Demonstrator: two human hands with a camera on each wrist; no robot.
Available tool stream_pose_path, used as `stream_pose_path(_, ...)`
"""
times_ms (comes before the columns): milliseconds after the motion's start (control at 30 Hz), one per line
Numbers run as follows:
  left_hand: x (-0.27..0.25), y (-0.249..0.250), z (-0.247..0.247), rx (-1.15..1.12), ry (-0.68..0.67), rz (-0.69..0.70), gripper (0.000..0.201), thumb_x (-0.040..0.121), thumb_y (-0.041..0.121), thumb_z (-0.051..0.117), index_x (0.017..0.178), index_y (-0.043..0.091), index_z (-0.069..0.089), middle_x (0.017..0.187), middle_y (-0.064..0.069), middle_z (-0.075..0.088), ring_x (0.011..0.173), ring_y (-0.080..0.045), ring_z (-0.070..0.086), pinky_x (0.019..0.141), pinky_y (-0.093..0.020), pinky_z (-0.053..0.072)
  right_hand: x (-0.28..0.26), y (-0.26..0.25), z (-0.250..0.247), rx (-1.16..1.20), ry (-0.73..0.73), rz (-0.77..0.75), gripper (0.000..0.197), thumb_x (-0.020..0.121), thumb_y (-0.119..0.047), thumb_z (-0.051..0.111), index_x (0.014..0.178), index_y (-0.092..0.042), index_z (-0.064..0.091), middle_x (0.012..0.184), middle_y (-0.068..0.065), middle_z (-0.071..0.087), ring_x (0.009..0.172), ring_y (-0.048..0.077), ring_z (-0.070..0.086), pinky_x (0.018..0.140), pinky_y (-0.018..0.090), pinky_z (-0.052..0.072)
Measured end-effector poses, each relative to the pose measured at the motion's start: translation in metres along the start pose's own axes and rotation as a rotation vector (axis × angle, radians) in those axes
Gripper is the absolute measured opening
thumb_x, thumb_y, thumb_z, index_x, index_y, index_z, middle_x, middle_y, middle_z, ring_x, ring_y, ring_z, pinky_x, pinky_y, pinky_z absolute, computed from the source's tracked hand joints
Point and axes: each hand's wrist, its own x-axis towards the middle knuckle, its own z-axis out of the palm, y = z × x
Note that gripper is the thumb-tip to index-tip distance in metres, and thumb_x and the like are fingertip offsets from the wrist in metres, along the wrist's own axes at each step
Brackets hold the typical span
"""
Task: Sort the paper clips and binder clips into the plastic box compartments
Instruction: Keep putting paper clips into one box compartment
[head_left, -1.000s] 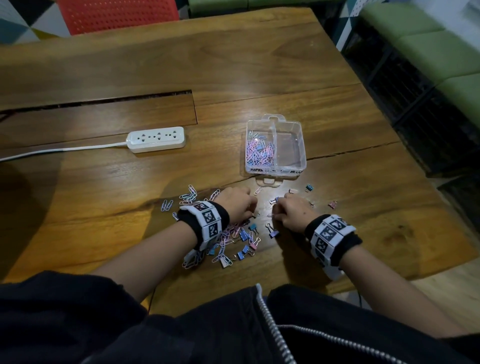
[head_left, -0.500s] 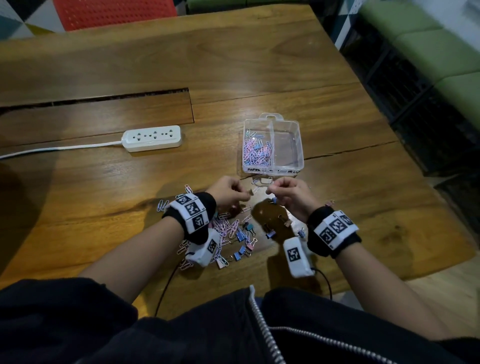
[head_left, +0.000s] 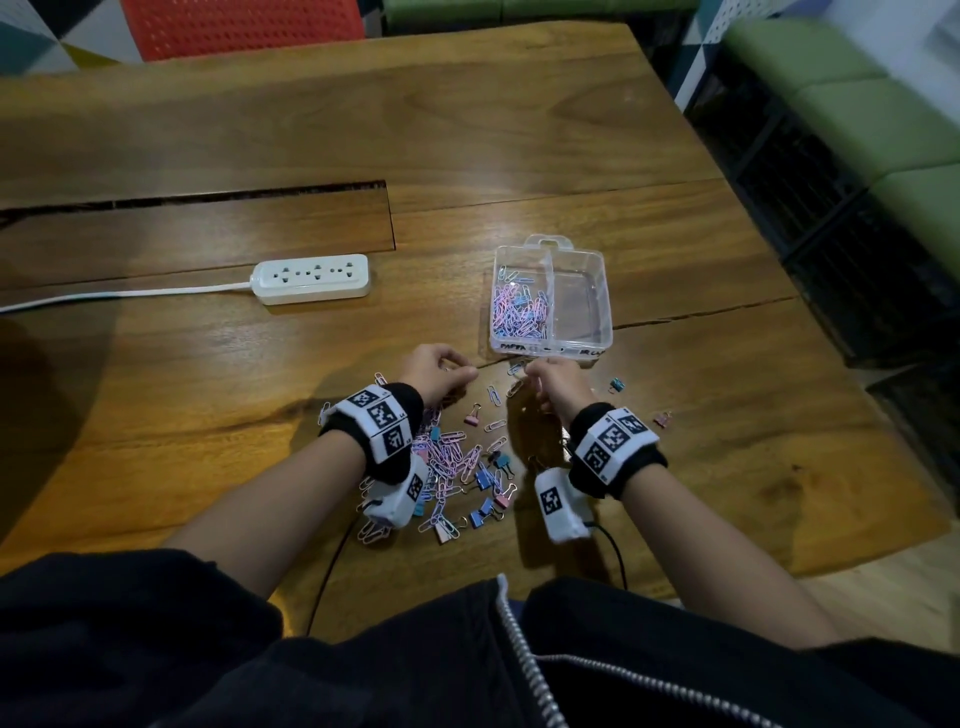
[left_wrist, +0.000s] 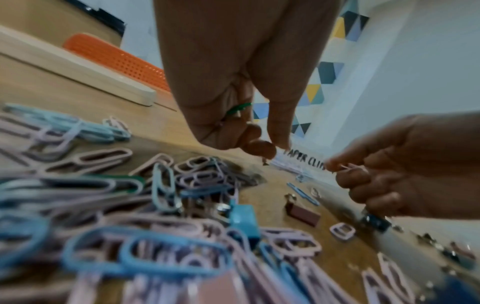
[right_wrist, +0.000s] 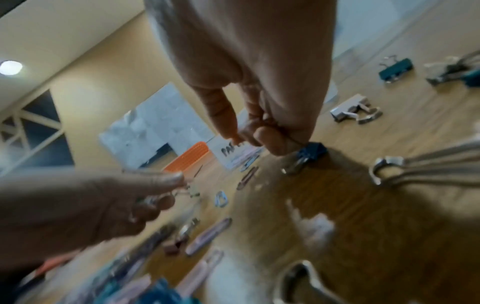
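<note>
Now both hands are up off the desk (head_left: 519, 135) — the left hand (head_left: 436, 371) and right hand (head_left: 558, 387) each pinch what may be paper clips, heading for the plastic box (head_left: 551, 301) at 12 o'clock — its left side.

1. The bench (head_left: 519, 130) is brown wood and fills most of the head view, with a long dark slot at centre left.
2. A white strip (head_left: 311, 279) lies left of centre, its cord running to the left edge.
3. A clear box (head_left: 597, 345) sits right of centre; its left compartment holds paper clips.
4. A heap (head_left: 457, 462) of pink and blue clips lies at lower centre.
5. A teal clip (head_left: 616, 384) lies apart, just below the box.
</note>
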Motion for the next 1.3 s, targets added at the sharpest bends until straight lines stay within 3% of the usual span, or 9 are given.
stream_pose_path(67,0.001,0.001,0.005,0.143,0.043,0.022,0.034,0.083,0.017,0.065,0.114,0.009,0.055,0.101,-0.002,0.057,0.089,-0.019,0.057,0.069,-0.021,0.048,0.004,0.001,0.006,-0.243,0.076,-0.060,0.014,0.089,-0.015,0.047,0.091,-0.008,0.059,0.094,0.009,0.061,0.091,0.023,0.056,0.077,0.030,0.043)
stream_pose_path(167,0.001,0.003,0.012,0.253,-0.072,0.086,0.033,0.080,0.015,0.068,0.110,0.010,0.056,0.098,-0.007,0.060,0.081,-0.020,0.058,0.067,-0.028,0.051,0.004,0.002,0.012,-0.406,0.103,-0.125,0.029,0.087,-0.014,0.054,0.115,-0.009,0.053,0.120,0.011,0.057,0.109,0.026,0.054,0.085,0.028,0.041)
stream_pose_path(567,-0.007,-0.001,0.033,0.973,-0.170,0.362,0.028,0.091,0.024,0.049,0.104,0.002,0.060,0.113,-0.016,0.056,0.107,-0.031,0.054,0.090,-0.039,0.045,-0.005,0.023,-0.001,-0.911,0.032,-0.349,0.013,0.088,-0.017,0.052,0.093,-0.006,0.057,0.103,0.014,0.057,0.096,0.027,0.053,0.077,0.029,0.037)
stream_pose_path(667,-0.011,-0.005,0.034,0.933,-0.222,0.347,0.021,0.091,0.022,0.046,0.093,0.005,0.058,0.100,-0.013,0.053,0.094,-0.026,0.053,0.086,-0.037,0.046,-0.011,0.032,-0.005,-1.040,-0.027,-0.373,0.018,0.090,-0.018,0.048,0.100,-0.004,0.054,0.109,0.014,0.052,0.101,0.026,0.048,0.084,0.031,0.039)
stream_pose_path(800,-0.011,-0.003,0.026,0.296,-0.227,0.177,0.030,0.089,0.013,0.049,0.061,0.018,0.041,0.066,0.002,0.044,0.058,-0.011,0.041,0.059,-0.025,0.037,-0.013,0.039,-0.006,-1.103,-0.048,-0.353,0.028,0.086,-0.017,0.055,0.108,-0.001,0.050,0.115,0.013,0.044,0.104,0.025,0.043,0.091,0.033,0.039)
stream_pose_path(900,-0.009,-0.004,0.011,-0.310,-0.307,-0.064,0.027,0.087,-0.001,0.043,0.063,0.011,0.044,0.057,-0.001,0.051,0.042,-0.009,0.045,0.045,-0.022,0.040,-0.015,0.038,-0.006,-0.912,-0.022,-0.324,0.017,0.088,-0.016,0.053,0.099,-0.003,0.052,0.108,0.010,0.043,0.092,0.016,0.040,0.083,0.025,0.038)
stream_pose_path(967,-0.007,-0.006,0.004,-0.378,-0.327,-0.093,0.029,0.085,-0.007,0.041,0.063,0.011,0.040,0.058,-0.002,0.053,0.042,-0.010,0.045,0.043,-0.020,0.039,-0.018,0.033,-0.008,-0.728,0.000,-0.296,0.007,0.090,-0.014,0.049,0.087,-0.008,0.051,0.094,0.006,0.046,0.082,0.014,0.042,0.070,0.018,0.035)
stream_pose_path(1133,-0.006,-0.006,0.010,-0.048,-0.317,-0.008,0.025,0.088,-0.001,0.042,0.071,0.017,0.040,0.068,-0.001,0.046,0.054,-0.013,0.041,0.049,-0.021,0.036,-0.019,0.013,-0.015,0.089,-0.158,-0.120,0.016,0.086,-0.004,0.051,0.075,-0.014,0.050,0.075,0.002,0.053,0.061,0.012,0.047,0.057,0.023,0.040)
stream_pose_path(1300,-0.007,-0.006,0.017,0.578,-0.241,0.221,0.012,0.084,0.018,0.062,0.093,0.012,0.057,0.093,0.001,0.056,0.087,-0.015,0.054,0.074,-0.023,0.041,-0.015,-0.018,-0.016,0.520,-0.252,0.022,0.037,0.089,0.008,0.027,0.112,-0.010,0.050,0.069,0.002,0.045,0.059,0.011,0.039,0.055,0.023,0.033)
